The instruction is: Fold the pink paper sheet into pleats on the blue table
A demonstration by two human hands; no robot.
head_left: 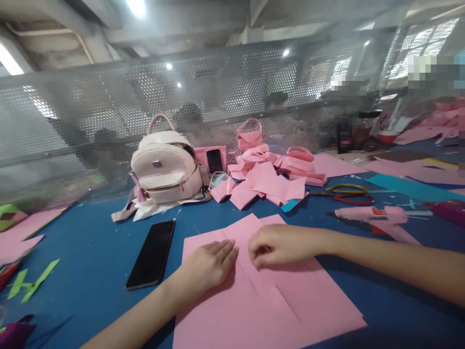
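Note:
Pink sheets of paper or thin foam [232, 320] lie in a loose stack on the blue table in front of me, with slits or creases across the top one. My left hand [214, 261] rests flat on the upper left of the sheets, fingers stretched out. To the right of it, my right hand [272, 245] is curled over the same sheets, fingertips turned downward. Whatever those curled fingers hold, if anything, is hidden. A black phone [151, 254] lies left of the sheets.
A white backpack [165, 167] stands behind the phone. Folded pink pieces [265, 179] and small pink bags [250, 138] are heaped at the back. Scissors [345, 191] and a pink glue gun [378, 215] lie to the right. A perforated metal screen [225, 92] borders the table.

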